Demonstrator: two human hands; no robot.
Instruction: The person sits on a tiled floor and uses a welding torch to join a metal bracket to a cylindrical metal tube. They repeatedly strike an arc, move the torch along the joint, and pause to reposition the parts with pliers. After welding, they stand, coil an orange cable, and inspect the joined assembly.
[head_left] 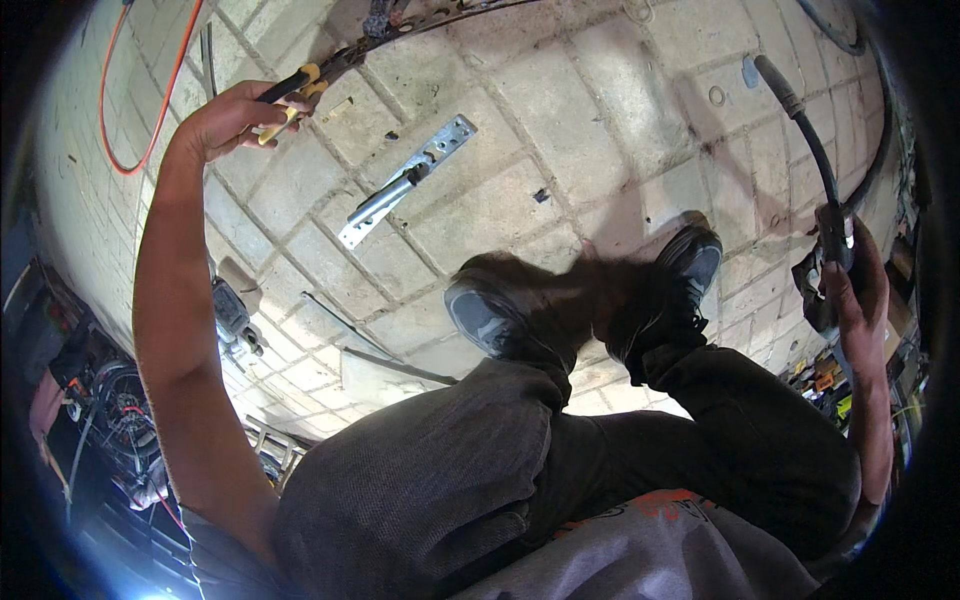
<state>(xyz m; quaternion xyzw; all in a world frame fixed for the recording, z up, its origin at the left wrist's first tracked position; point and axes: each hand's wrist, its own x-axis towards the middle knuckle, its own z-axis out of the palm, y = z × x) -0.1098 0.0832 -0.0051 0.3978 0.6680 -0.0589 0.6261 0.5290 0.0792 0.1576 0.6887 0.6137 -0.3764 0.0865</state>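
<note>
My left hand (228, 122) is closed around the handles of pliers (304, 82) with black and yellow grips. The jaws of the pliers meet a dark, curved metal piece (440, 18) at the top edge; how they grip it is hard to make out. On the right, my right hand (860, 295) holds the handle of a black welding torch (822, 152), whose nozzle points up and left above the floor. Between the hands lies a flat silver metal plate (455, 135) with holes, and a short metal tube (385, 195) rests on it.
My shoes (490, 310) stand on the paved floor (560, 90). An orange hose (104, 100) loops at the upper left; a black cable (885, 120) curves at the right. Thin dark strips (400, 366) and a grey metal device (230, 308) lie left of my legs.
</note>
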